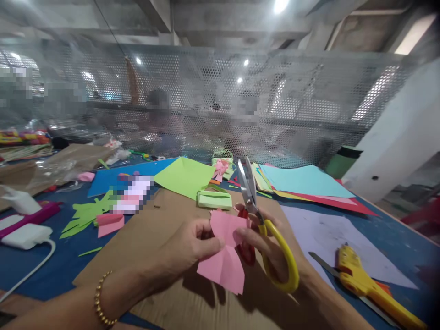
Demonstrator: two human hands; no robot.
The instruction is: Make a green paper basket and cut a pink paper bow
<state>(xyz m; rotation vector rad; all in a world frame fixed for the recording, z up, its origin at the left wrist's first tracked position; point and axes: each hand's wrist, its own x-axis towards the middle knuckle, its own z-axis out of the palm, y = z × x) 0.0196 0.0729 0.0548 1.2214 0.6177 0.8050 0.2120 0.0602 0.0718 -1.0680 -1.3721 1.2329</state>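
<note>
Between my two hands is a creased piece of pink paper (223,268), cut with a narrow waist in its middle. My left hand (192,243) pinches its left side with thumb and fingers; a beaded bracelet circles that wrist. My right hand (271,243) has its thumb on the paper's right edge and also keeps hold of a pair of scissors (287,270) with yellow and red handles. The scissor blades point upward, slightly apart, away from the paper. Below lies a brown cardboard sheet (161,284) on the blue table.
A yellow utility knife (360,279) with its blade out lies at right on lilac paper (316,224). Behind are coloured sheets (305,181), green paper (185,176) and a small green paper box (215,200). Green scraps (89,213) and a white charger (27,234) lie left.
</note>
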